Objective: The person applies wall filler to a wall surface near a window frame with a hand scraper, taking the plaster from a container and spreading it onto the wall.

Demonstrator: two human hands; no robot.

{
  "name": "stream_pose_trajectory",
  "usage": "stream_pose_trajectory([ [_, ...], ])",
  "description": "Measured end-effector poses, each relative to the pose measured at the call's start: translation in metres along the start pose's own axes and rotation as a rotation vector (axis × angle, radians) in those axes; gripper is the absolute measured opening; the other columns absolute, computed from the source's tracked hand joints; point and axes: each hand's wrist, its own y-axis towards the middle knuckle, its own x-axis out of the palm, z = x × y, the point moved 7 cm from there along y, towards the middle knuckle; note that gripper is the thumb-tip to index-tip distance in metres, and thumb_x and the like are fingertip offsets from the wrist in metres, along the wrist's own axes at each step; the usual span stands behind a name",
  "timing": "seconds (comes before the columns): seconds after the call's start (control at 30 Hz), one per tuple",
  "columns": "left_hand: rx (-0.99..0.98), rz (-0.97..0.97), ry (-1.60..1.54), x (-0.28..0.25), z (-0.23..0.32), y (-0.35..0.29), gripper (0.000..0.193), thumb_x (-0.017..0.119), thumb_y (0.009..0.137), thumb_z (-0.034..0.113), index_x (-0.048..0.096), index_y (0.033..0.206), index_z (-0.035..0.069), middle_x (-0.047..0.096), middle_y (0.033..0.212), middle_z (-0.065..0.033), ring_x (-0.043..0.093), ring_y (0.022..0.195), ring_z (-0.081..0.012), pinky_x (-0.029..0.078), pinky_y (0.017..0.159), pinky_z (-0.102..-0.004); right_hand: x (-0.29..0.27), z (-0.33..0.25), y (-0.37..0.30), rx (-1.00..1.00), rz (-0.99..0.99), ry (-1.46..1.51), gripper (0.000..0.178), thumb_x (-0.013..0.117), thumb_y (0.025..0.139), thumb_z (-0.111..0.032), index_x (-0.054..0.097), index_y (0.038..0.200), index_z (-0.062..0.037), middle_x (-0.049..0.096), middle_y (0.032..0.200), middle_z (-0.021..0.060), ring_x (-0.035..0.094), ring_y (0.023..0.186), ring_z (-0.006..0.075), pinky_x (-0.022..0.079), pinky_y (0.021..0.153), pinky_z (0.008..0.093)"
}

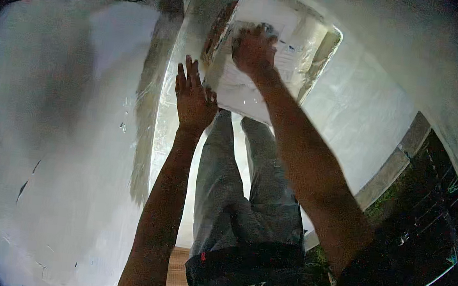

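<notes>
In front of my legs is a white rectangular tub (pixel 251 97) with a worn, stained rim. My right hand (pixel 255 53) reaches over it, fingers curled and closed. A small greyish thing (pixel 267 30) shows at the fingertips, too blurred to name. My left hand (pixel 193 98) is beside the tub's near left edge, open, with its fingers stretched out and nothing in it. Whether it touches the tub's edge or the pale surface beside it I cannot tell. A brown rounded object (pixel 219 34), partly hidden, sits behind the tub's left side.
A large whitish smooth surface (pixel 73 125) fills the left, bordered by a rough grey strip (pixel 148 105). On the right, a pale floor (pixel 350 123) ends at a grey kerb-like edge (pixel 396 162), with dark ground and some green plants beyond. My legs (pixel 219 181) stand below the tub.
</notes>
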Motion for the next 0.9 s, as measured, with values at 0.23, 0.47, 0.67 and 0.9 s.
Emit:
stream_pose_trajectory([
  [0.23,0.023,-0.017,-0.027,0.006,0.016,0.009,0.073,0.056,0.084,0.009,0.023,0.147,-0.007,0.016,0.159,-0.0269,0.018,0.145,-0.0502,0.021,0.117,-0.0596,0.03,-0.008,-0.094,0.104,-0.02,0.253,0.052,0.059,0.09,-0.033,0.052,0.135,-0.0073,0.044,0.138,0.0263,0.045,0.123,0.045,0.033,0.099,0.0672],
  [0.47,0.092,-0.007,0.011,0.007,0.032,0.035,0.074,0.053,0.083,0.008,0.022,0.148,-0.008,0.02,0.158,-0.028,0.019,0.144,-0.0516,0.021,0.117,-0.0597,0.003,0.031,-0.032,0.248,0.166,0.232,0.047,0.06,0.089,-0.032,0.057,0.126,-0.0035,0.047,0.131,0.0287,0.046,0.117,0.0545,0.04,0.089,0.0693],
  [0.67,0.138,-0.005,0.0,0.01,0.04,0.024,0.077,0.055,0.08,0.008,0.023,0.149,-0.007,0.022,0.157,-0.0282,0.02,0.145,-0.0505,0.022,0.116,-0.0583,0.042,0.007,-0.12,0.132,0.104,0.295,0.049,0.057,0.088,-0.03,0.054,0.13,-0.0041,0.049,0.133,0.0288,0.042,0.122,0.0541,0.037,0.091,0.0701],
  [0.9,0.154,-0.016,-0.045,0.03,0.063,0.022,0.076,0.058,0.08,0.009,0.026,0.147,-0.006,0.021,0.157,-0.0273,0.021,0.144,-0.049,0.02,0.117,-0.0581,0.005,0.111,-0.042,0.218,0.21,0.201,0.044,0.056,0.089,-0.034,0.06,0.122,-0.0053,0.057,0.122,0.0235,0.044,0.12,0.0446,0.031,0.099,0.0664],
])
